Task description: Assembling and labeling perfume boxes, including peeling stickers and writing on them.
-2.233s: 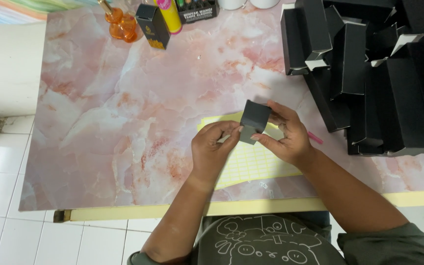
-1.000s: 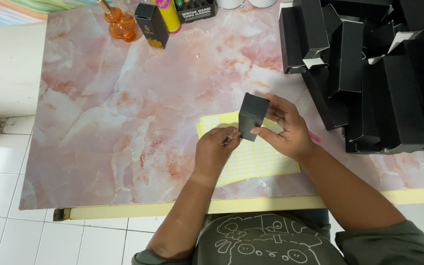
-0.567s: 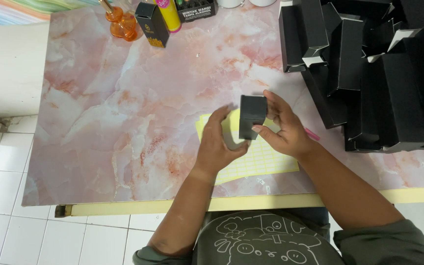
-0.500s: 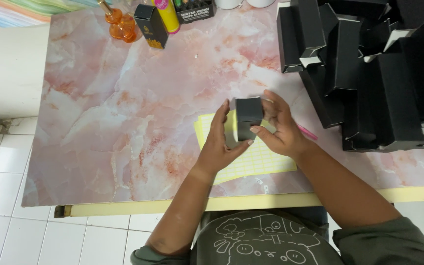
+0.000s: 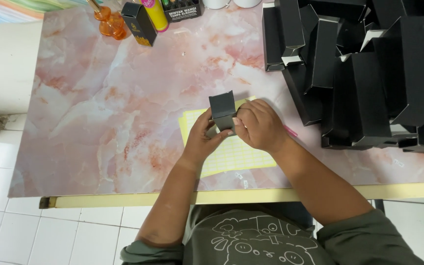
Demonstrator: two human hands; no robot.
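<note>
Both hands, left (image 5: 203, 139) and right (image 5: 258, 125), grip a small black box (image 5: 223, 112) upright over the yellow sheet (image 5: 231, 154). Looks mid-fold on its end flap; next needs the flap tucked square. Finished boxes (image 5: 364, 73) sit right of the sheet.

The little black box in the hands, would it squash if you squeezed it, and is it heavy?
The black box looks like thin folded card, like the pile of boxes beside it, so it would probably dent under a hard squeeze. It seems light: the left hand and right hand hold it up easily. Its flat sides make rolling unlikely.
</note>
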